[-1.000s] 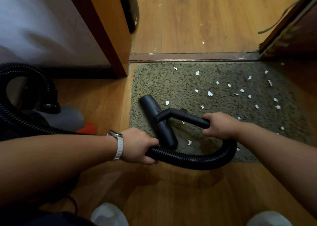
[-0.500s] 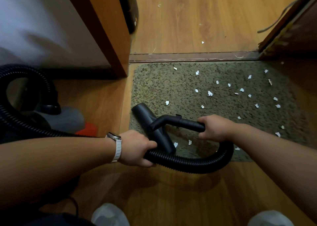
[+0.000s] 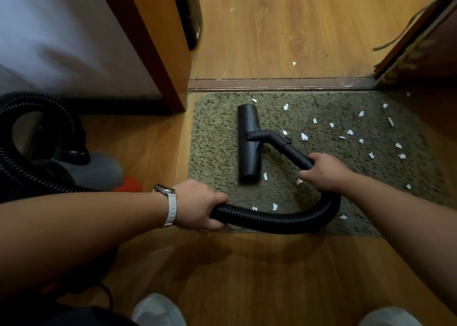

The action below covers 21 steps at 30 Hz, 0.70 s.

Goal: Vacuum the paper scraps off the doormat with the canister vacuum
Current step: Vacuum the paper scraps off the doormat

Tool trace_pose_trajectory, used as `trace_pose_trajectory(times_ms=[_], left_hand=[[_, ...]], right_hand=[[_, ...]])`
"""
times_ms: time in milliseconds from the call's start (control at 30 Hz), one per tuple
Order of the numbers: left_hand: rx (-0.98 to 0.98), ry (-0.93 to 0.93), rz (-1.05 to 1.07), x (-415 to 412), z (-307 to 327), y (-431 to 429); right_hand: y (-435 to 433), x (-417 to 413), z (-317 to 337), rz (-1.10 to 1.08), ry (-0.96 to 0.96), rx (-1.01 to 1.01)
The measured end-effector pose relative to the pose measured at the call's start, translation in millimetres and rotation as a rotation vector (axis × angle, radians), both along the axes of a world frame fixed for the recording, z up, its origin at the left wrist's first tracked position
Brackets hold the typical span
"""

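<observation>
Lying on the olive doormat (image 3: 217, 137), one black nozzle (image 3: 249, 142) sits among roughly twenty white paper scraps (image 3: 304, 136). The left hand (image 3: 197, 203) grips the ribbed hose (image 3: 272, 218), the right hand (image 3: 326, 171) the wand (image 3: 296, 154).

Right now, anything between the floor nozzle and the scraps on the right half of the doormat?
Nothing visible. Bare doormat lies between the nozzle and the paper scraps to its right. The wand in the right hand and the hose in the left hand sit nearer, off that path.
</observation>
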State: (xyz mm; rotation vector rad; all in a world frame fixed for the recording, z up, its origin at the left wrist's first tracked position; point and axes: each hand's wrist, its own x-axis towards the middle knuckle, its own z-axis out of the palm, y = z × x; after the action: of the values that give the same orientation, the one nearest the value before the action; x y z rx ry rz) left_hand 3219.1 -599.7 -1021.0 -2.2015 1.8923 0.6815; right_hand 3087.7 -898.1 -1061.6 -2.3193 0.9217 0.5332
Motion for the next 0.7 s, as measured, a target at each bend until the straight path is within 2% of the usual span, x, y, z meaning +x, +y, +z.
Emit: trace_pose_trajectory(times_ms=[300,567,700], left_hand=[[0.071,-0.008,-0.018,7,-1,10],[-0.050,-0.079,0.055,27,9,-15],[-0.093,-0.098,0.057,39,8,-30]], right_hand=[[27,14,-1,0.195,0.022,-0.003],[-8,15,-4,-0.074,-0.066,0.064],[-21,21,-4,-0.137,-0.093,0.037]])
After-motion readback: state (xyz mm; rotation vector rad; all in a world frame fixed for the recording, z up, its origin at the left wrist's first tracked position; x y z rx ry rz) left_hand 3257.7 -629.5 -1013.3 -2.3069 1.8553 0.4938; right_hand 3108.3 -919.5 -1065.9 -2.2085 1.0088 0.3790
